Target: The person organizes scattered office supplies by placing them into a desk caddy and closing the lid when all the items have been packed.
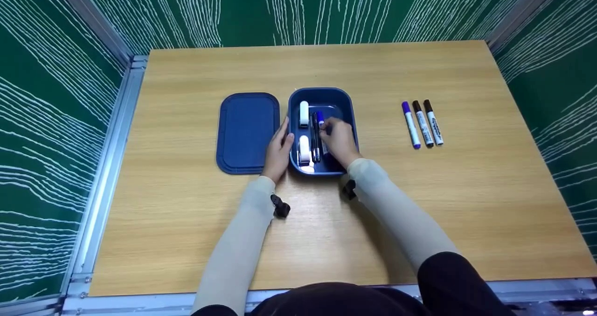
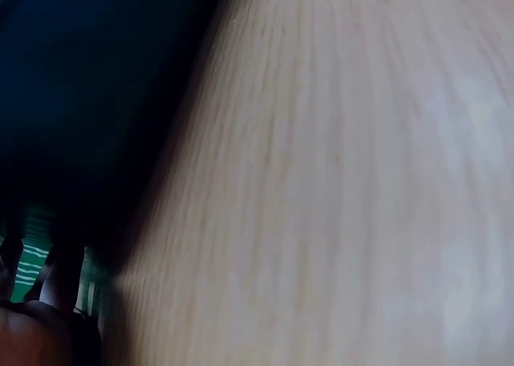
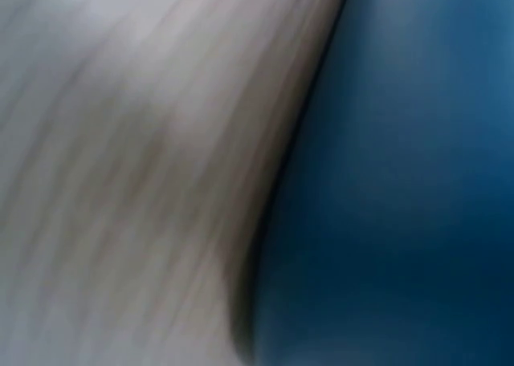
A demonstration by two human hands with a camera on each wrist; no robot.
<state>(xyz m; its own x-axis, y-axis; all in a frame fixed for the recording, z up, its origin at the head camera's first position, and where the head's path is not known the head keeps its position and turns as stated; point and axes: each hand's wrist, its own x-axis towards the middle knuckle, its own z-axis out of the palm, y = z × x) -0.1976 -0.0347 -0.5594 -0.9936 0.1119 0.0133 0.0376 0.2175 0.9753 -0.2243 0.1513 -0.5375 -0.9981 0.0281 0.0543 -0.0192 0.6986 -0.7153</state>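
Observation:
A dark blue rectangular box stands uncovered mid-table. My left hand lies along its left wall, fingers extended and touching the outside; part of that hand also shows in the left wrist view. Reaching into the box, my right hand pinches a blue-capped marker, whose lower part is largely covered by the fingers. Beside it lie slim black pens. Two small white round-ended objects, an upper one and a lower one, sit along the box's left side; their kind is unclear.
The dark blue lid lies flat left of the box. To the right, a purple-capped marker and two dark-capped markers lie side by side on the wooden table. Green panels with white streaks surround the table.

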